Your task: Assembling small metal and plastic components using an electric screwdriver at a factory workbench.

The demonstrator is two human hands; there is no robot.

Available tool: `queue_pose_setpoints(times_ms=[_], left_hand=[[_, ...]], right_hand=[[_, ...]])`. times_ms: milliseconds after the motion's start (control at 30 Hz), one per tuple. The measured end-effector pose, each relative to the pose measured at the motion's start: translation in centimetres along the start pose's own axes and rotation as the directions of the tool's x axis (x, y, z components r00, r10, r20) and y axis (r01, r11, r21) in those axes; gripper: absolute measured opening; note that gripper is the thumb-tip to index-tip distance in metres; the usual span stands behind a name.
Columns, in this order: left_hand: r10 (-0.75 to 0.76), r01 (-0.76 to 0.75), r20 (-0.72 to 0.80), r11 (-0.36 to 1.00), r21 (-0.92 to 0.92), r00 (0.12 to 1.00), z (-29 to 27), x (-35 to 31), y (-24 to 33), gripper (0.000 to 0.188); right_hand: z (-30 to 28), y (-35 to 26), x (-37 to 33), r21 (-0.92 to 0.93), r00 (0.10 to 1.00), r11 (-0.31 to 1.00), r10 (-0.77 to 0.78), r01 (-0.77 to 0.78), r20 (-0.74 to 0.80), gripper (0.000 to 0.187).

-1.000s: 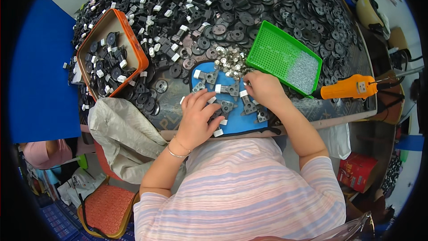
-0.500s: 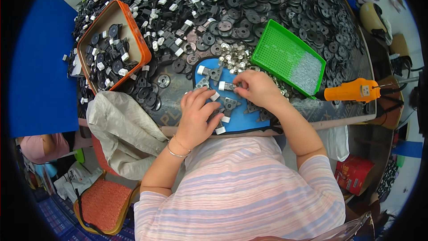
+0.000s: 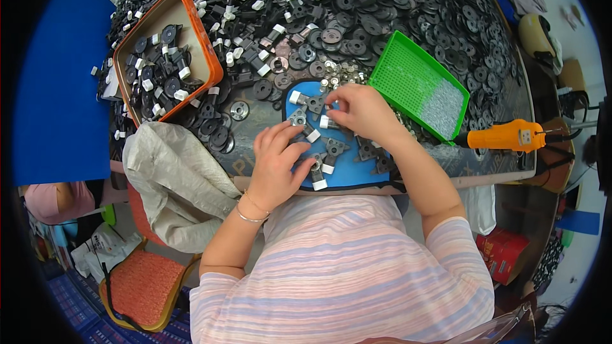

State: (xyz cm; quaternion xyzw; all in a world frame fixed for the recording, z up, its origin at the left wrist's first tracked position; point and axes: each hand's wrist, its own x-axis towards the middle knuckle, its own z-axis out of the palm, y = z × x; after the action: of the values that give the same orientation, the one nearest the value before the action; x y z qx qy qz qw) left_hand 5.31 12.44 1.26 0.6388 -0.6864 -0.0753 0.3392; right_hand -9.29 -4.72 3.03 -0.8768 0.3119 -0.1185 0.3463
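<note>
A blue mat (image 3: pixel 357 174) lies in front of me with several dark grey, white-tipped plastic parts (image 3: pixel 334 146) on it. My left hand (image 3: pixel 275 164) is spread over the mat's left side. Its fingertips rest by the parts, and the thumb is beside a white-ended part (image 3: pixel 319 181) at the near edge. Above the mat, my right hand (image 3: pixel 366 113) has thumb and forefinger pinched together; whatever is between them is too small to make out. Just under that pinch lies another part with a white end (image 3: pixel 328 122). Small silvery metal caps (image 3: pixel 338 73) are heaped beyond the right hand.
An orange-rimmed tray (image 3: pixel 210 67) with black and white parts stands at the left. To the right are a green tray (image 3: pixel 389 83) of small silvery pieces and an orange power screwdriver (image 3: pixel 503 137). Black discs and parts (image 3: pixel 363 6) pile up behind. A pale sack (image 3: pixel 175 185) hangs near left.
My right hand has lifted slightly off the white-ended part and moved a little up and left. The left hand keeps nearly the same place, and the whole view has shifted slightly.
</note>
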Motion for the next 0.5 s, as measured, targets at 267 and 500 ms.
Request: queue_pose_setpoints(times_ms=[267,500], left_hand=[[-0.060,0.061,-0.040,0.998,0.027,0.997,-0.9,-1.4,-0.8,0.025],[-0.082,0.083,-0.045,0.996,0.019,0.996,-1.1,-1.6,-1.0,0.025]], right_hand=[[1.5,-0.2,2.9,-0.033,0.995,0.999,0.018,-0.015,0.093,0.022],[1.5,-0.6,2.9,0.004,0.994,0.998,0.064,-0.065,0.088,0.023]])
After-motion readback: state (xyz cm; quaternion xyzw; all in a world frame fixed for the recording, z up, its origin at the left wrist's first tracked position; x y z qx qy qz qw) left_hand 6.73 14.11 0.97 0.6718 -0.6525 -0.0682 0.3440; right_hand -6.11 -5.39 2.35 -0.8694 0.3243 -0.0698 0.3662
